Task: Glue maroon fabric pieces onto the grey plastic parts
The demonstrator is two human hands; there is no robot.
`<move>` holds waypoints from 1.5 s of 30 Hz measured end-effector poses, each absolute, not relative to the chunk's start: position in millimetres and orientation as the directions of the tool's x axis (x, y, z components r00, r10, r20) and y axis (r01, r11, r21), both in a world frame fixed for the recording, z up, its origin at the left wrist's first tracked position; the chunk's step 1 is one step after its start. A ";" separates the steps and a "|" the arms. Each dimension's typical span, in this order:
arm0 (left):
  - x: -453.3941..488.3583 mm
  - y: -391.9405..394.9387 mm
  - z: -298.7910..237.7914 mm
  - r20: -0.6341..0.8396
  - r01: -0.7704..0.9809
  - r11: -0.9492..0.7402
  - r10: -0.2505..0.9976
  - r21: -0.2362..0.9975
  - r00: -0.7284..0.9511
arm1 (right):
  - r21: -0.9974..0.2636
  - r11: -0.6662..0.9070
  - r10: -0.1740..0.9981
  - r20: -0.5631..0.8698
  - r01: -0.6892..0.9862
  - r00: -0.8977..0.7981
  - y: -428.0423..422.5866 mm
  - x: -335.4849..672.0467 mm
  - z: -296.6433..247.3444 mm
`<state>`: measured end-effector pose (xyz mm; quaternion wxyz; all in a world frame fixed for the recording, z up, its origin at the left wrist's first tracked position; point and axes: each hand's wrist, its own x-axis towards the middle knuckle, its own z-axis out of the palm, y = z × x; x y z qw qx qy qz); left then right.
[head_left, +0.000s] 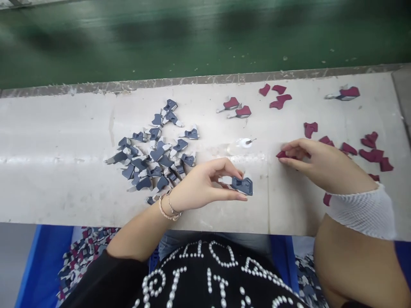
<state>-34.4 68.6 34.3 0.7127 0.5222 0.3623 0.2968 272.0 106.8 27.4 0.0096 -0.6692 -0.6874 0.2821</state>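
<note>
Your left grip [205,186] pinches a slate-blue moulded piece [243,186] between thumb and fingertips, its long axis running along the bench [64,192]. Your right grip [305,160], nearly closed, holds a small maroon cut piece [281,154] just right of the blue piece, fingertips pointing toward it.

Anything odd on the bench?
One thing: a shiny white patch with a small pointed item on it, lying on the bench between the grey pieces and maroon pieces. It looks like a spill; I can't tell what.
</note>
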 end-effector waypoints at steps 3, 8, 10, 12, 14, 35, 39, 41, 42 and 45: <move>-28.8 65.6 30.7 -0.182 0.048 0.186 0.820 0.981 0.543 | -0.414 -0.082 0.908 -0.407 0.907 -0.104 110.5 268.2 25.5; -26.5 62.3 30.6 -0.095 0.061 0.074 0.861 0.995 0.500 | -0.444 -0.070 0.897 -0.420 0.893 -0.138 114.1 257.7 33.5; -26.8 61.5 32.4 -0.071 0.036 0.061 0.875 0.997 0.480 | -0.474 -0.045 0.898 -0.404 0.879 -0.172 110.2 253.1 41.3; -26.8 61.0 33.8 -0.056 -0.008 0.067 0.884 0.998 0.463 | -0.519 -0.008 0.901 -0.374 0.855 -0.219 103.0 247.7 50.8; -26.3 60.8 34.3 -0.040 -0.050 0.070 0.894 0.996 0.446 | -0.567 0.081 0.914 -0.285 0.820 -0.288 93.7 241.8 60.4; -1.1 25.4 -4.5 0.224 0.155 -0.245 0.964 0.957 0.143 | -0.895 -0.079 0.859 -0.284 0.439 -0.425 51.9 208.4 70.7; -1.9 27.8 -6.2 0.331 0.197 -0.350 0.935 0.916 0.125 | -0.887 -0.054 0.848 -0.283 0.458 -0.449 55.3 208.0 69.2; -2.7 29.8 -5.0 0.371 0.241 -0.390 0.920 0.889 0.124 | -0.876 -0.053 0.840 -0.299 0.480 -0.453 57.3 207.6 67.1; -2.9 30.8 -4.2 0.383 0.259 -0.405 0.914 0.877 0.130 | -0.872 -0.060 0.838 -0.308 0.486 -0.450 58.5 207.2 66.0; -3.0 33.5 -1.9 0.404 0.276 -0.430 0.903 0.860 0.149 | -0.874 -0.113 0.835 -0.341 0.472 -0.432 62.5 205.3 63.2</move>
